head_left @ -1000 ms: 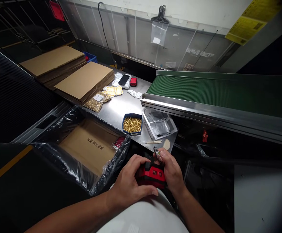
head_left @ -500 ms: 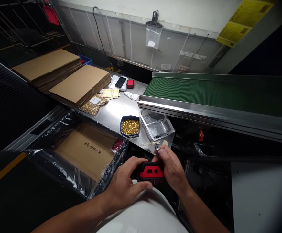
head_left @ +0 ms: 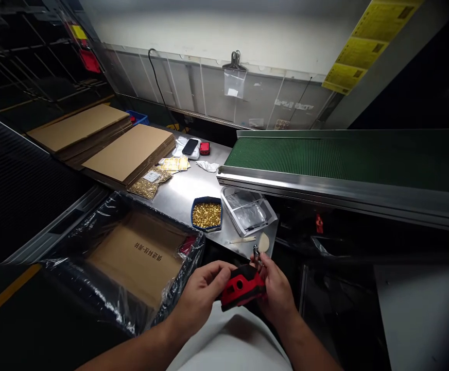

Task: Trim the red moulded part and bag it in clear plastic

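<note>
In front of my lap, my left hand [head_left: 198, 294] grips a red and black plastic housing [head_left: 243, 289] by its left side, thumb on top. The housing is tilted, and a round hole shows in its red face. My right hand [head_left: 279, 289] is closed at the housing's right side, with a small shiny metal tool [head_left: 256, 251] sticking up between its fingers; its exact kind is unclear. Just beyond, on the metal table, lie a beige rounded pad [head_left: 263, 242] and a thin pale stick [head_left: 242, 240]. A blue bin [head_left: 206, 228] of small brass-coloured pieces stands farther back.
A carton lined with black plastic [head_left: 132, 247] sits at my left, with cardboard stacks [head_left: 132, 152] behind it. On the right runs a green conveyor belt [head_left: 286, 157]. A white tray of clear bags [head_left: 246, 208], a phone [head_left: 190, 147] and another red part [head_left: 205, 148] rest on the table.
The housing has turned and tilted in my hands, its right end now higher. My right hand with the metal tool has shifted slightly down. The camera view has tipped upward.
</note>
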`<state>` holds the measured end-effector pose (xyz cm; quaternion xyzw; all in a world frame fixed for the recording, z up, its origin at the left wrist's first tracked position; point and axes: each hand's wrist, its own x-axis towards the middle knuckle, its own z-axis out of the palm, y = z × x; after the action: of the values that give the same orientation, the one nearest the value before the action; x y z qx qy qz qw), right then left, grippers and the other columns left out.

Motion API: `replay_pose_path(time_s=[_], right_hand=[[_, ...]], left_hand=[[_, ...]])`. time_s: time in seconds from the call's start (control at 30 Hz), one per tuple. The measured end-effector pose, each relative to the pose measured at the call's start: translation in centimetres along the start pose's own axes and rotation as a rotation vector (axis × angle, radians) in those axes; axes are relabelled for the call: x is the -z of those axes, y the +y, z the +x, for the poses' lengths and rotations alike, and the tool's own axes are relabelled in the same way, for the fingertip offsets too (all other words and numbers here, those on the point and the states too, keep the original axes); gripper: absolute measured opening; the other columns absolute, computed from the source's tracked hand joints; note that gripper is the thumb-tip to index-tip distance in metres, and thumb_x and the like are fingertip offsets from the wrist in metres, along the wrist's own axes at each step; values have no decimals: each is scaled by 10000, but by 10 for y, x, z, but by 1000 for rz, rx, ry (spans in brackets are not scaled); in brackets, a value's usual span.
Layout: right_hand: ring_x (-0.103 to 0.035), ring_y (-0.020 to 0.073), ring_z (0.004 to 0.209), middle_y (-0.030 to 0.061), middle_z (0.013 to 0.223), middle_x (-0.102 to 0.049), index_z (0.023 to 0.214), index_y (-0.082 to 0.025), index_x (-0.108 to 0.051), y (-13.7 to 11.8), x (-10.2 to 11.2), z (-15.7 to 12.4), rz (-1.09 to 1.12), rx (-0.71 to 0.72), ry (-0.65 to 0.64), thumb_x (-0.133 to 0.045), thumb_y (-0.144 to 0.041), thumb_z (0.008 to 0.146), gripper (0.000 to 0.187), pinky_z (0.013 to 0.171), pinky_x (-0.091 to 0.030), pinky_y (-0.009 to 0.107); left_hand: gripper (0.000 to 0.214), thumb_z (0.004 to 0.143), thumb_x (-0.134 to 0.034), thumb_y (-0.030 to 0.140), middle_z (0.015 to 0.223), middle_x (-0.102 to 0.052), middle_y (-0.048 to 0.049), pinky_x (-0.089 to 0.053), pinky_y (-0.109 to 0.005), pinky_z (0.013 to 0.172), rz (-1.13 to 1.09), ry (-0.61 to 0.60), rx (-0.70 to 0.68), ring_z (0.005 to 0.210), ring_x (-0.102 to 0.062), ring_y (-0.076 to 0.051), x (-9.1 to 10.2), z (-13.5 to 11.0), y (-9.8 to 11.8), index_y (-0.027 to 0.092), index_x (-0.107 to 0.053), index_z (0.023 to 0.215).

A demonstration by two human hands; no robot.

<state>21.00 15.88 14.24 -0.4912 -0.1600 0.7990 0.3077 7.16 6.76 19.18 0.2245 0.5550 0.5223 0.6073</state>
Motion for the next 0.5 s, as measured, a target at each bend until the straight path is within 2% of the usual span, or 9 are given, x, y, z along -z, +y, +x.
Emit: replay_pose_path(time_s=[0.1, 0.23, 0.3, 0.4, 0.5], right_hand=[[-534, 115, 626, 35, 744, -586, 877, -144, -628, -2, 4, 1, -79, 40, -52, -682, -498, 774, 373, 537, -467, 221], [-485, 96, 587, 18, 684, -544, 865, -141, -613, -1, 8, 1, -143, 47, -145, -666, -515, 788, 385, 514, -419, 201], [-484, 88, 567, 11, 660, -544, 867, -130, -609, 2, 8, 1, -117, -17, -159, -676, -521, 778, 406, 512, -406, 192], [-543, 106, 611, 29, 698, -587, 884, -103, -613, 7, 9, 3, -53, -133, -129, -695, -511, 758, 435, 570, -446, 208], [-571, 121, 647, 37, 737, -606, 891, -103, -611, 11, 11, 7, -26, -195, -86, -701, -489, 742, 424, 605, -471, 230]], left_hand=[[393, 843, -671, 497, 710, -588, -42, -396, -207, 600, 4, -23, 30, 641, -492, -117, -2, 7, 2, 107, -652, 799], [501, 768, -738, 537, 555, -491, 1, -285, -187, 481, -7, -9, 98, 511, -399, -78, -5, 14, -3, 132, -500, 593], [526, 755, -725, 587, 539, -502, -6, -276, -190, 446, -13, 19, 151, 474, -407, -82, -9, 15, -5, 135, -509, 595], [571, 747, -669, 675, 548, -562, -41, -349, -213, 434, -102, 66, 222, 453, -486, -121, -17, 17, -3, 124, -575, 631], [587, 720, -684, 685, 551, -564, -34, -383, -199, 456, -185, 129, 212, 469, -500, -112, -21, 17, -2, 113, -586, 624]])
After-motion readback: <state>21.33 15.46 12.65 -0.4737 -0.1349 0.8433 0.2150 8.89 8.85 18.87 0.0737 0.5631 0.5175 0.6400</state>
